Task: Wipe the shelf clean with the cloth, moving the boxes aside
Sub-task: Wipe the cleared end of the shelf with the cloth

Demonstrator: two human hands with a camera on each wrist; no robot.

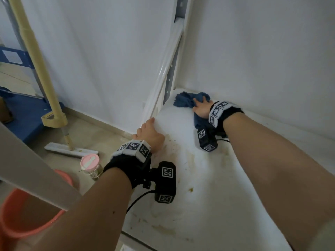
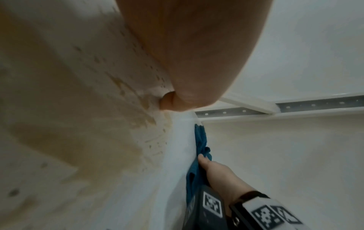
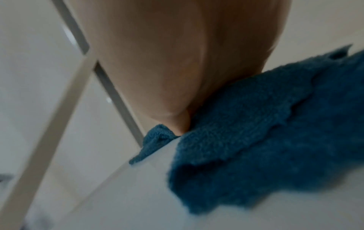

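Note:
A white shelf carries brown stains along its left and front parts; the left wrist view shows that stained surface close up. A crumpled blue cloth lies in the far left corner of the shelf. My right hand presses on the cloth with fingers spread flat, and its palm sits on the cloth in the right wrist view. My left hand rests on the shelf's left edge, fingers curled over it. No boxes are in view.
A perforated metal post rises at the shelf's far left corner, with white walls behind and to the right. On the floor to the left stand a flat mop, a pink-lidded jar and an orange basin.

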